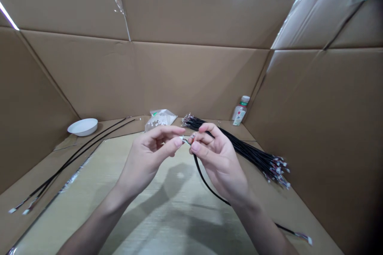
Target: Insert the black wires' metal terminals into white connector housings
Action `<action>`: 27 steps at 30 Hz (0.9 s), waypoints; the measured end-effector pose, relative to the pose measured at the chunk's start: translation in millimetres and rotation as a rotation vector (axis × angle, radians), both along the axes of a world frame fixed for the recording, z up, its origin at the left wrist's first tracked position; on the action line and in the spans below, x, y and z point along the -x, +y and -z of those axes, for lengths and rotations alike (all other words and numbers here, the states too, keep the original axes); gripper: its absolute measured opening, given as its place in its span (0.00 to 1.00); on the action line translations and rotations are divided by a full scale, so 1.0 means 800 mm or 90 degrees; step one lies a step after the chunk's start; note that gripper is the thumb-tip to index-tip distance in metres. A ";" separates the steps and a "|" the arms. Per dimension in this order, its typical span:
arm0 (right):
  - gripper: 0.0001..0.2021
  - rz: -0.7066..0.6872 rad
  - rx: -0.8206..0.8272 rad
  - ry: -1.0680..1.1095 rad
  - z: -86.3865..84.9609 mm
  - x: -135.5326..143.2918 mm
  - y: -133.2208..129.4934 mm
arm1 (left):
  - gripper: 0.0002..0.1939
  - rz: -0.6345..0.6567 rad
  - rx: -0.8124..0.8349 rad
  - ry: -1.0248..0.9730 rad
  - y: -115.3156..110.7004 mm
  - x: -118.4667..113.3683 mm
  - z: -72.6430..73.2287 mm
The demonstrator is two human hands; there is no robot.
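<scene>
A black cable [206, 183] hangs from between my hands and runs under my right wrist to a white connector [309, 241] at the lower right. My left hand [152, 147] pinches a small white connector [181, 138] at the cable's near end, between thumb and forefinger. Close beside it, my right hand [217, 153] has thumb and fingers closed round the thin coloured wires [192, 138] where they leave the black sheath. The fingertips of both hands are only a short gap apart, above the pale board [167, 211].
A thick bundle of black cables [248, 151] lies behind my right hand. Behind the board are a plastic bag [161, 118] and a bottle [240, 110]. Two cables [74, 157] and a white bowl [83, 127] lie at the left. Cardboard walls [197, 75] surround the work area.
</scene>
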State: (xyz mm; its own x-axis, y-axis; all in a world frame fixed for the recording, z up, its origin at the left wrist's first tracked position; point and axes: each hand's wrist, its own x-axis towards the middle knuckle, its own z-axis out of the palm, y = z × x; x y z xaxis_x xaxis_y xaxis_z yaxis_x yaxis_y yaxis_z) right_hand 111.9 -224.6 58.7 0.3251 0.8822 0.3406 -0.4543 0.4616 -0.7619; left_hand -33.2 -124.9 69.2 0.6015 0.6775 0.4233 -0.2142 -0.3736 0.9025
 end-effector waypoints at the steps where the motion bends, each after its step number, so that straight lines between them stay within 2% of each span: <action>1: 0.16 0.024 -0.001 -0.018 0.001 0.001 0.000 | 0.06 0.020 0.023 -0.007 0.001 -0.001 0.000; 3: 0.16 0.064 -0.001 -0.045 0.003 0.004 0.001 | 0.06 0.054 0.044 -0.026 0.004 -0.002 0.002; 5: 0.16 0.089 0.008 -0.049 0.005 0.006 0.001 | 0.04 0.041 -0.015 -0.052 0.005 -0.003 0.005; 9: 0.17 0.092 0.032 -0.026 0.005 0.007 0.002 | 0.10 -0.074 -0.368 -0.105 0.005 -0.004 0.009; 11: 0.17 0.096 0.030 -0.032 0.005 0.007 0.002 | 0.14 -0.099 -0.460 -0.099 0.006 -0.003 0.009; 22: 0.15 0.150 -0.005 -0.080 0.008 0.010 -0.001 | 0.10 -0.049 -0.339 -0.052 0.008 0.002 0.001; 24: 0.15 0.154 0.000 -0.086 0.008 0.010 -0.001 | 0.11 -0.052 -0.350 -0.048 0.008 0.002 0.000; 27: 0.16 0.166 0.014 -0.094 0.007 0.010 -0.001 | 0.16 -0.065 -0.424 -0.059 0.009 0.003 0.001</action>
State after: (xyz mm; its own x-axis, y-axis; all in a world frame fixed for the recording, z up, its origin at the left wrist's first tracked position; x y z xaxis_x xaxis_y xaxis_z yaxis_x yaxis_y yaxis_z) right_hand 104.2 -225.7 52.9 0.4895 0.7837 0.3823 -0.2064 0.5301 -0.8224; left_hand -35.7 -117.5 68.8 0.4899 0.3053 0.8166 -0.2136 -0.8661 0.4519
